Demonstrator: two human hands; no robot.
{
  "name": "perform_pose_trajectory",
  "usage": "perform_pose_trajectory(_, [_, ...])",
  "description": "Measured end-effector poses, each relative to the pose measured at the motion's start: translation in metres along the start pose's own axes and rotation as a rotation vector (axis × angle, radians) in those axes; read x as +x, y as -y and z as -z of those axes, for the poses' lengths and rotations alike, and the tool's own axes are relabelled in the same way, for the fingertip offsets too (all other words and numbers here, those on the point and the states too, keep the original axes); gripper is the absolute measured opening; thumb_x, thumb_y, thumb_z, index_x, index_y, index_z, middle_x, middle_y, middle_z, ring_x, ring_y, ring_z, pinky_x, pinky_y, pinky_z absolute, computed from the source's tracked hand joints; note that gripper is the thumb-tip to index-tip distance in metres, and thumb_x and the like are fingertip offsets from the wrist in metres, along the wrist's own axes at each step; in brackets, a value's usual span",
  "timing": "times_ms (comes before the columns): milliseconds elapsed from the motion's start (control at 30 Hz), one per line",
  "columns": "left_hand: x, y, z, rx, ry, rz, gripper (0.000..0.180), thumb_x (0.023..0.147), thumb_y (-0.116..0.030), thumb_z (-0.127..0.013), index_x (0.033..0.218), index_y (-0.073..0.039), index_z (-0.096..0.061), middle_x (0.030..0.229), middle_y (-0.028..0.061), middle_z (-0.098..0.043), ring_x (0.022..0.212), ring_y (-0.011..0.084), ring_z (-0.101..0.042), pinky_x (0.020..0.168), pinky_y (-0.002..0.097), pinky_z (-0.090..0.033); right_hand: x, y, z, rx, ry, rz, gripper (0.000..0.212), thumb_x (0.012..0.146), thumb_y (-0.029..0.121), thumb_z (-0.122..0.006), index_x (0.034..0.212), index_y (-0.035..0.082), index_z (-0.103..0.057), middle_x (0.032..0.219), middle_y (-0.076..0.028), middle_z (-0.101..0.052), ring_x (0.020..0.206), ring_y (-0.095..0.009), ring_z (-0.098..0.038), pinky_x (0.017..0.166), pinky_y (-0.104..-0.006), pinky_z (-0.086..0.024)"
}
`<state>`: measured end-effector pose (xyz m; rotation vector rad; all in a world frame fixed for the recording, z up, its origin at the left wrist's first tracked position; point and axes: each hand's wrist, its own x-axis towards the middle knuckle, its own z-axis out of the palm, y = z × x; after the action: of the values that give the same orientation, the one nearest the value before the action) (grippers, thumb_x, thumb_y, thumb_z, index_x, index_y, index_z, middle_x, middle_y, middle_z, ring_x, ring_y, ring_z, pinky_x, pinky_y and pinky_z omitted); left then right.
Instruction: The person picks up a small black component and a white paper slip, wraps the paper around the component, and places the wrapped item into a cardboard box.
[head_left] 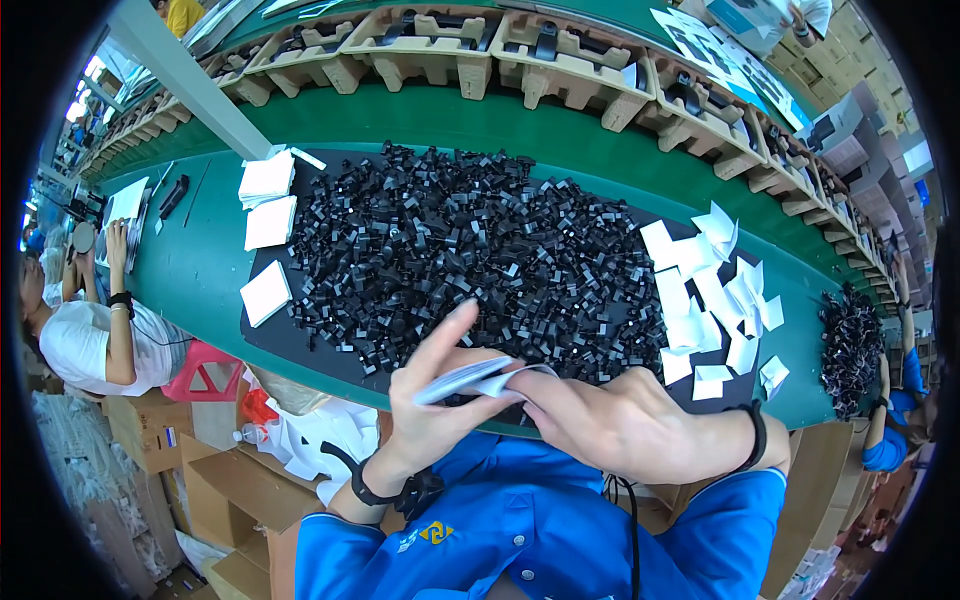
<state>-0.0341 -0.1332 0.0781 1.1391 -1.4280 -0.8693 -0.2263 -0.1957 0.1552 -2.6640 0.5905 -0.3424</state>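
Note:
Close to my body, over the table's near edge, my left hand (424,415) is closed round a folded white paper leaflet (462,382), its index finger sticking up. My right hand (610,420) pinches the leaflet's right side, where one leaf bends open. Just beyond lies a broad heap of small black plastic pieces (470,250) on a dark mat (345,372). Left of the heap are white paper stacks (268,222), and a separate white stack (265,293) sits nearer me. Several loose folded white papers (715,290) lie scattered at its right.
Moulded pulp trays (570,75) with black parts line the far side of the green table (205,290). A grey post (190,75) rises at the far left. One co-worker (85,340) sits left, another (895,420) right by a second black heap (850,350). Cardboard boxes (230,490) stand below.

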Motion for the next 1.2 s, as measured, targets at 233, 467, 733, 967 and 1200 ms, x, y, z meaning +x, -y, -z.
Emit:
perform_pose_trajectory(233, [0.000, -0.029, -0.010, -0.399, 0.020, 0.169, 0.083, 0.070, 0.003, -0.077, 0.140, 0.003, -0.031, 0.099, 0.0164, -0.067, 0.088, 0.0192, -0.066, 0.080, 0.0299, -0.053, -0.020, -0.018, -0.018, 0.528, -0.367, -0.070, 0.041, 0.071, 0.010, -0.079, 0.107, -0.002, -0.064, 0.077, -0.007, -0.060, 0.059, -0.012, -0.055, 0.047, -0.0248, -0.046])
perform_pose_trajectory(467, [0.002, -0.035, -0.020, -0.526, 0.035, 0.392, 0.077, 0.074, 0.003, -0.072, 0.139, 0.004, -0.032, 0.105, 0.0171, -0.065, 0.091, 0.0197, -0.066, 0.082, 0.0305, -0.053, -0.034, -0.026, -0.014, 0.612, -0.304, -0.101, 0.035, 0.068, 0.003, -0.076, 0.102, 0.002, -0.070, 0.081, -0.007, -0.060, 0.058, -0.012, -0.053, 0.049, -0.0209, -0.044])
perform_pose_trajectory(733, [0.026, -0.026, -0.024, -0.765, -0.040, 0.668, 0.073, 0.075, 0.005, -0.066, 0.139, 0.005, -0.029, 0.097, 0.0196, -0.066, 0.093, 0.0258, -0.065, 0.084, 0.0384, -0.053, -0.037, -0.053, -0.017, -0.226, -0.355, 0.308, 0.045, 0.066, 0.008, -0.068, 0.111, 0.009, -0.067, 0.084, -0.005, -0.060, 0.063, -0.012, -0.054, 0.048, -0.0202, -0.044])
perform_pose_trajectory(967, [0.030, -0.027, -0.022, -0.577, 0.059, 0.523, 0.066, 0.077, 0.005, -0.068, 0.136, 0.002, -0.038, 0.111, 0.0163, -0.062, 0.098, 0.0212, -0.063, 0.074, 0.0260, -0.056, -0.033, -0.042, -0.005, -0.300, -0.266, 0.194, 0.046, 0.069, 0.007, -0.068, 0.115, 0.009, -0.064, 0.089, -0.005, -0.061, 0.072, -0.014, -0.058, 0.046, -0.0207, -0.046])
perform_pose_trajectory(1200, [0.020, -0.033, -0.030, -0.462, 0.009, 0.512, 0.061, 0.075, 0.000, -0.073, 0.131, 0.002, -0.047, 0.102, 0.0140, -0.066, 0.092, 0.0179, -0.066, 0.072, 0.0251, -0.056, -0.031, -0.046, -0.004, 0.535, -0.145, -0.201, 0.025, 0.074, 0.008, -0.073, 0.098, 0.002, -0.069, 0.083, -0.006, -0.063, 0.074, -0.019, -0.062, 0.048, -0.0254, -0.047])
